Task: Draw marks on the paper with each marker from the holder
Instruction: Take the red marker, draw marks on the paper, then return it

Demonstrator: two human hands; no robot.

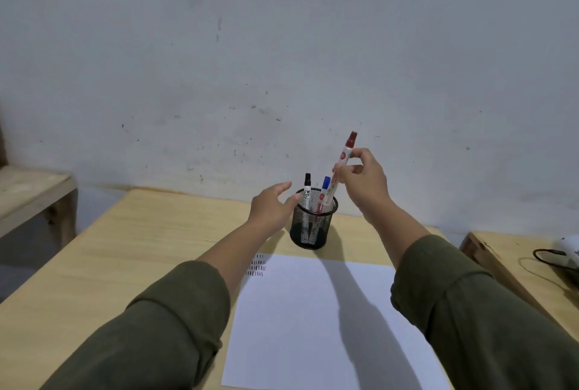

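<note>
A black mesh holder [313, 226] stands on the wooden table beyond a white sheet of paper [313, 320]. A black marker [307, 190] and a blue marker [323, 193] stand in the holder. My right hand [363, 181] is shut on a red marker [343, 161], capped and tilted, its lower end over the holder's rim. My left hand [271, 204] is at the holder's left side, fingers apart, a fingertip at the rim. Small rows of black, red and blue strokes [257, 268] mark the paper's top left corner.
The light wooden table [125, 248] ends at a grey wall. A wooden bench [31, 189] stands lower at the left. At the right another wooden surface [507, 251] carries a white object with a black cable [551, 259].
</note>
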